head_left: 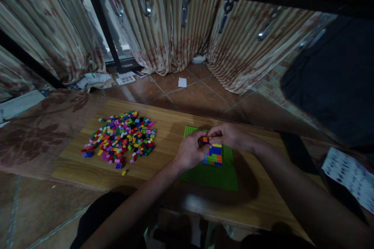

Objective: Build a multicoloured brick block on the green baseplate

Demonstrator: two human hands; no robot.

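A green studded baseplate lies on the wooden table board, with a block of multicoloured toy bricks built up on it. Over the far part of that block, my left hand has thumb and fingers closed around an orange toy brick. From the other side my right hand meets it in a pinch close to the same brick. A sliver of yellow shows by the right fingertips, too small to make out. Fingers cover part of the built block, and whether the orange brick touches it is hidden.
Loose coloured bricks lie heaped on the left of the wooden board. A dark flat object and a printed sheet are at the right. Striped curtains hang beyond, with papers on the floor.
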